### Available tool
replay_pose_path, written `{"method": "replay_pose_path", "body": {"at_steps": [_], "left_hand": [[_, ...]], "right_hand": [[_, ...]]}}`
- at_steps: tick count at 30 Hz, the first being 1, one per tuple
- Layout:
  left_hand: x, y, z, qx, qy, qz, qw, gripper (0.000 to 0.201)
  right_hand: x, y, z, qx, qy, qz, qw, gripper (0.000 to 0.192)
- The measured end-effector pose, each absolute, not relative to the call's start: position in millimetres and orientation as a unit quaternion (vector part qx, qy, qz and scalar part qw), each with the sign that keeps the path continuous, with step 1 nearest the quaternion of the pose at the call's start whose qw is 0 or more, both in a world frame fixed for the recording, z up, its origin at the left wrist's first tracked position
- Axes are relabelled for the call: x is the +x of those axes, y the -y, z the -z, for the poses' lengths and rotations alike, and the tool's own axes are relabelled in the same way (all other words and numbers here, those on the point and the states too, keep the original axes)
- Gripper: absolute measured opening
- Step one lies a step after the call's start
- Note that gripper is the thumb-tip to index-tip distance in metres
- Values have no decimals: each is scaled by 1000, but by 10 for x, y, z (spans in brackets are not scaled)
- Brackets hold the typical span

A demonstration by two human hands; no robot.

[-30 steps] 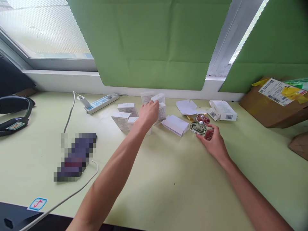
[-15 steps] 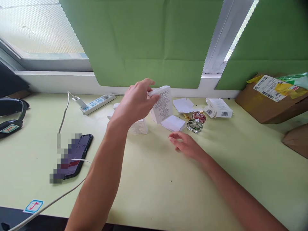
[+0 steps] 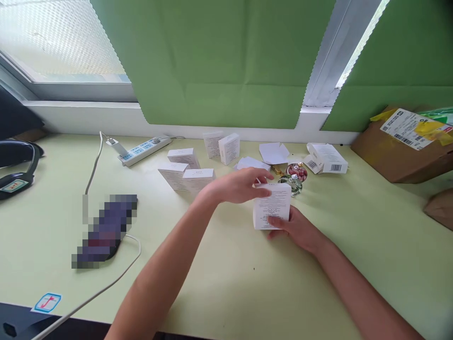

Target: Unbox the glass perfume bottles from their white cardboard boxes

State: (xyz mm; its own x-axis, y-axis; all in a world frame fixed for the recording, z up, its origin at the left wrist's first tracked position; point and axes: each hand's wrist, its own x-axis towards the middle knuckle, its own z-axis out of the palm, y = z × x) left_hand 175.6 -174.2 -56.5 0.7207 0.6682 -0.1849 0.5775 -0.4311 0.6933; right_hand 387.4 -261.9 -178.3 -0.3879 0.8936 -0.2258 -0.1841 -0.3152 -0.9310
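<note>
A small white printed box point(image 3: 272, 206) is held upright above the pale green table point(image 3: 226, 264), between both hands. My left hand point(image 3: 238, 185) grips its top edge from the left. My right hand point(image 3: 295, 228) holds it from below and the right. Just behind the box sit a clear glass bottle point(image 3: 292, 182) and a red glass bottle point(image 3: 297, 171). Several more white boxes point(image 3: 193, 166) stand in a loose group to the left.
A power strip point(image 3: 141, 149) and its cable lie at the back left, with a phone point(image 3: 106, 229) nearer me. Open white boxes point(image 3: 327, 158) and a flattened carton point(image 3: 273, 153) lie at the back. A brown parcel point(image 3: 403, 146) sits at the right, and headphones point(image 3: 16, 165) at the far left.
My left hand lifted one white box out of the group and carried it right and toward me. My right hand left the glass bottles and closed on the box from below.
</note>
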Motion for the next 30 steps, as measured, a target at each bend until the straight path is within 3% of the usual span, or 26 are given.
{"method": "replay_pose_path", "body": {"at_steps": [6, 13, 30], "left_hand": [[1726, 1696, 538, 845, -292, 34, 446, 46], [1692, 1652, 555, 859, -271, 51, 432, 44], [1664, 1671, 535, 840, -237, 91, 480, 48]], "right_hand": [[3994, 2620, 1691, -428, 479, -707, 297, 48], [4021, 2617, 1667, -427, 512, -704, 245, 49], [4020, 2620, 1619, -394, 550, -703, 221, 52]]}}
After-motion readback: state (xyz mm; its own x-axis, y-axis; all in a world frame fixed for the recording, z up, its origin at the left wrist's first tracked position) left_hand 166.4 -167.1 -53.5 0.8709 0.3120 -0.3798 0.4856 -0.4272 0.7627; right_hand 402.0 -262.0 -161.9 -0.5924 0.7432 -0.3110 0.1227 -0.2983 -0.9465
